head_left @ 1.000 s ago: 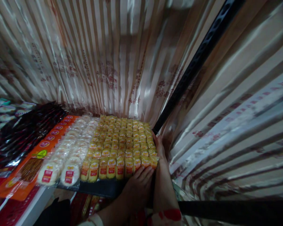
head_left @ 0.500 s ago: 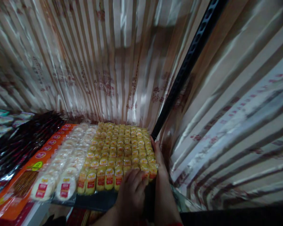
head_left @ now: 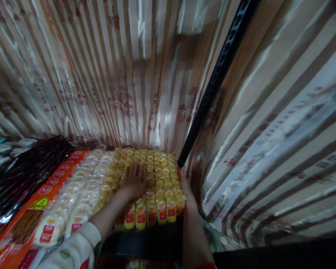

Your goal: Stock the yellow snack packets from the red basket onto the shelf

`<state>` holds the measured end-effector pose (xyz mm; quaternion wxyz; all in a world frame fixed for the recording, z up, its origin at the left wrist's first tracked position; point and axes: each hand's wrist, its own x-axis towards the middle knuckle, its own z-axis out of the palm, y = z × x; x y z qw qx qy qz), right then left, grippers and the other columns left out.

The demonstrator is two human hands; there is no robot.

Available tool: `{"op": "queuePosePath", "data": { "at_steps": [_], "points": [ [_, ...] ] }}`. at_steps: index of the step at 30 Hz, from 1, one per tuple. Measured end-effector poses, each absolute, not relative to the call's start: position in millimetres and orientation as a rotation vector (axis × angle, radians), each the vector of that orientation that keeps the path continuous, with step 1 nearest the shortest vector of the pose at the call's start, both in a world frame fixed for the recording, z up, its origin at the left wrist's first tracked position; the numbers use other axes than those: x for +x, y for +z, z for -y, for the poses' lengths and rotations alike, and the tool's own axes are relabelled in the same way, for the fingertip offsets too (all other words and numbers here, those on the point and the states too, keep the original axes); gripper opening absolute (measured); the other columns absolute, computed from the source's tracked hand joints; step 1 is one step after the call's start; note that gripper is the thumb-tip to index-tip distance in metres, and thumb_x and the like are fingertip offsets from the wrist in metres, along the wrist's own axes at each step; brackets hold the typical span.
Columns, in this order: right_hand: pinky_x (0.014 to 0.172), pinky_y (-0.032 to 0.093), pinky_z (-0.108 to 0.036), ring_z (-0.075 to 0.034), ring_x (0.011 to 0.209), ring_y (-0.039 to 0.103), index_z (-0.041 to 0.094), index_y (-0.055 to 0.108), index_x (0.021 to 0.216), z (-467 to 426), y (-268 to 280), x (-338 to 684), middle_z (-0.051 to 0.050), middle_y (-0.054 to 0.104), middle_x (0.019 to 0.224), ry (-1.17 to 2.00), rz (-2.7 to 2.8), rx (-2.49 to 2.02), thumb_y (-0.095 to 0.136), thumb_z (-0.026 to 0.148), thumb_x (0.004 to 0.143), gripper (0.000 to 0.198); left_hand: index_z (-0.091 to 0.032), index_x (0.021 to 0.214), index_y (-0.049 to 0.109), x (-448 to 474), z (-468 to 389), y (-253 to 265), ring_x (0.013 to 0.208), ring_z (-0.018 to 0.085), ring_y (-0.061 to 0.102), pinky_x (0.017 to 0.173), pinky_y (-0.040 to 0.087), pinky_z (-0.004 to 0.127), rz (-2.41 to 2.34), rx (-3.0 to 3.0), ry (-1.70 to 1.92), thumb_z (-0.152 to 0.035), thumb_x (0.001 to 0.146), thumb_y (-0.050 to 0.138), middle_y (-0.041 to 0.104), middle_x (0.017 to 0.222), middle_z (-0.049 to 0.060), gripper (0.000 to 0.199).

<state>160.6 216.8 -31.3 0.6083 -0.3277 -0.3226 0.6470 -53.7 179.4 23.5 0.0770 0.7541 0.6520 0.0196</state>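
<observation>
Rows of small yellow wrapped snack packs (head_left: 161, 212) with red and orange labels stand packed together on a dark shelf (head_left: 145, 241). My left hand (head_left: 134, 182) lies flat on top of the rows, left of their middle, its fingers spread. Along the right side of the rows rests my right hand (head_left: 186, 186), fingers stretched out toward the back and partly hidden by the packs. It holds nothing that I can see. Left of the yellow packs run rows of round white wrapped snacks (head_left: 46, 228), partly covered by my left sleeve.
Further left are orange snack packets (head_left: 52, 181) and a pile of dark shiny packets (head_left: 25, 170). A black perforated post (head_left: 212, 87) rises at the back right corner. Pleated shiny curtains with red print (head_left: 145, 93) hang behind and to the right.
My left hand has moved from the front right of the yellow packs up and leftward onto their tops. My right hand stays along the right side.
</observation>
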Motion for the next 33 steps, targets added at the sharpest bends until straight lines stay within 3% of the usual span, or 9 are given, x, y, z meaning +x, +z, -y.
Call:
{"op": "queuePosePath", "data": {
  "at_steps": [14, 22, 28, 30, 33],
  "points": [
    [0.098, 0.045, -0.042, -0.025, 0.116, 0.056, 0.031, 0.060, 0.118, -217, -26, 158, 0.001, 0.070, 0.107, 1.519, 0.685, -0.821, 0.048, 0.068, 0.076, 0.057, -0.016, 0.143, 0.030, -38, -189, 29, 0.142, 0.027, 0.011, 0.113, 0.010, 0.051, -2.004, 2.340, 0.278, -0.047, 0.092, 0.020, 0.021, 0.152, 0.011, 0.060],
    [0.098, 0.045, -0.043, -0.023, 0.115, 0.057, 0.031, 0.056, 0.123, -214, -22, 156, 0.001, 0.070, 0.106, 1.570, 0.723, -0.823, 0.044, 0.068, 0.079, 0.058, -0.011, 0.143, 0.028, -32, -213, 28, 0.141, 0.025, 0.012, 0.113, 0.011, 0.050, -1.815, 2.294, 0.092, -0.048, 0.093, 0.014, 0.019, 0.152, 0.012, 0.063],
    [0.098, 0.045, -0.041, -0.021, 0.115, 0.056, 0.032, 0.055, 0.123, -217, -25, 159, 0.002, 0.069, 0.109, 1.566, 0.722, -0.813, 0.040, 0.068, 0.081, 0.057, -0.008, 0.139, 0.035, -20, -192, 34, 0.141, 0.026, 0.015, 0.114, 0.010, 0.051, -1.939, 2.384, 0.288, -0.041, 0.093, 0.025, 0.024, 0.150, 0.015, 0.058],
    [0.099, 0.044, -0.041, -0.021, 0.116, 0.056, 0.032, 0.054, 0.124, -219, -29, 161, 0.003, 0.068, 0.111, 1.562, 0.725, -0.810, 0.039, 0.068, 0.081, 0.058, -0.008, 0.136, 0.040, -9, -171, 35, 0.140, 0.025, 0.018, 0.116, 0.009, 0.048, -1.814, 2.578, 0.462, -0.033, 0.093, 0.028, 0.030, 0.148, 0.014, 0.051],
    [0.099, 0.044, -0.041, -0.020, 0.116, 0.055, 0.032, 0.053, 0.124, -220, -33, 164, 0.003, 0.067, 0.113, 1.557, 0.735, -0.815, 0.040, 0.069, 0.079, 0.060, -0.011, 0.128, 0.049, 11, -138, 32, 0.139, 0.021, 0.023, 0.117, 0.011, 0.041, -1.127, 3.010, 0.576, -0.026, 0.093, 0.030, 0.042, 0.142, 0.009, 0.042]
  ]
}}
